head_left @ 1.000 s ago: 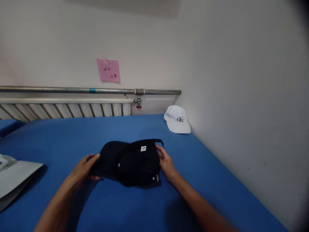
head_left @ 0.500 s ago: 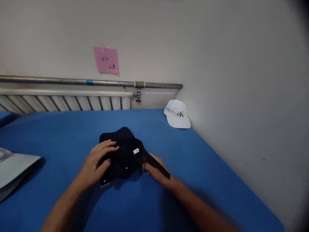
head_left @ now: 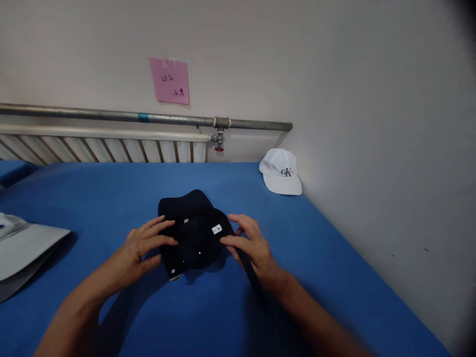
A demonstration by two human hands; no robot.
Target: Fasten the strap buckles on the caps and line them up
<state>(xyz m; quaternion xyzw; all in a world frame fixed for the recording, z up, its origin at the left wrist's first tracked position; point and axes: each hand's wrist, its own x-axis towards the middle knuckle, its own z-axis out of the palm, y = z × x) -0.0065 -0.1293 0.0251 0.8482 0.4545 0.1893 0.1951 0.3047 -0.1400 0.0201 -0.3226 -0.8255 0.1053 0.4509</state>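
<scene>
A black cap lies upside down on the blue surface, its brim pointing away and its hollow inside facing me. Small white tags show inside it. My left hand rests at the cap's left side, fingers stretched and spread over the rim. At the right rim, my right hand holds the cap's edge between thumb and fingers. The cap's loose strap hangs down along that hand toward me. A metal buckle sits on the strap end at the cap's near left.
A white cap with black letters stands in the far right corner by the wall. At the left edge lies a pale brimmed hat, partly out of view. Behind the blue surface run a metal pipe and a white radiator.
My right hand has shifted from beneath the strap up to the cap's right rim. My left fingers have spread and loosened on the left side. The strap now hangs lower.
</scene>
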